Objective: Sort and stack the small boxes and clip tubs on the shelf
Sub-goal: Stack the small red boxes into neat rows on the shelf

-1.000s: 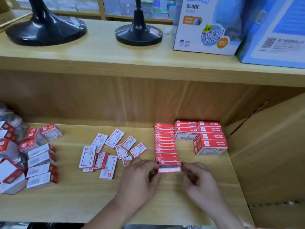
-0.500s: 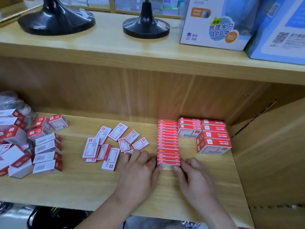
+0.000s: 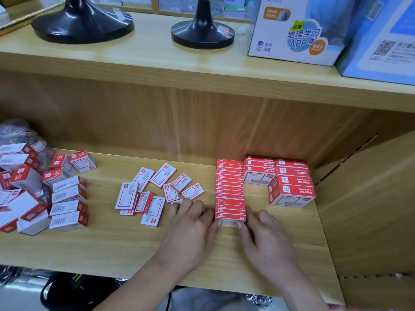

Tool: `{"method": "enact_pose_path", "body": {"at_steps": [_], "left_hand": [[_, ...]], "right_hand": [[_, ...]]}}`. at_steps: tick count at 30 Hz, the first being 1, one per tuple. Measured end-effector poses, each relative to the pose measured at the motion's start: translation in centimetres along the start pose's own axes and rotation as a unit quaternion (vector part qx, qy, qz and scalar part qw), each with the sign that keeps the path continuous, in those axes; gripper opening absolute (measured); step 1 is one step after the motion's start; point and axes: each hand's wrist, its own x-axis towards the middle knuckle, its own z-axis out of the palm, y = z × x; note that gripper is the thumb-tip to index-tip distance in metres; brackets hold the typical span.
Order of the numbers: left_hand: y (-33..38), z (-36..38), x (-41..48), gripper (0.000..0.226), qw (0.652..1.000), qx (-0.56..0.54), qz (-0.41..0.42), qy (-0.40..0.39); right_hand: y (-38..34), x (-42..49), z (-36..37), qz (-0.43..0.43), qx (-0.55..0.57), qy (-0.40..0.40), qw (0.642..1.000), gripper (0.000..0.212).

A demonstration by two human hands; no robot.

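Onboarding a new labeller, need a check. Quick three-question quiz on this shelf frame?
1. True or false: the left hand and right hand both touch the near end of the red box row.
2. The scattered flat boxes lie where? A) left of the row B) right of it C) behind it.
3. What stands on the upper shelf beside the globe carton?
Key: 1 true; 2 A; 3 two black stand bases.
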Motion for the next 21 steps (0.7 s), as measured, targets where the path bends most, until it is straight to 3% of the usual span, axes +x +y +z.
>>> {"method": "enact_pose_path", "body": {"at_steps": [5, 8, 13, 16, 19, 21], "left_hand": [[-3.3, -2.0, -2.0, 0.023, 0.996, -0.078, -0.017, 0.036], [-5.8, -3.1, -3.6, 0.025, 0.994, -0.084, -0.041, 0.053], [-8.2, -4.3, -5.9, 0.036, 0.991, -0.097, -0.07, 0.054], [-8.9, -4.7, -6.7, 0.033, 0.992, -0.109, -0.059, 0.035], [-9.9, -5.0, -7.4, 0.027, 0.991, -0.121, -0.052, 0.003], [-10.8, -5.4, -7.8, 0.028, 0.989, -0.142, -0.042, -0.011]], "right_hand": [[1.1, -1.0, -1.4, 0.033, 0.174, 0.022, 0.984, 0.053], [0.3, -1.9, -2.8, 0.054, 0.204, 0.035, 0.977, 0.051], [-4.1, -2.4, -4.9, 0.053, 0.169, -0.003, 0.984, 0.024], [-8.1, -2.3, -4.1, 0.041, 0.127, -0.065, 0.989, 0.027], [-11.3, -2.1, -2.0, 0.031, 0.078, -0.103, 0.991, 0.016], [-13.0, -1.8, -1.2, 0.035, 0.017, -0.107, 0.994, 0.031]]}}
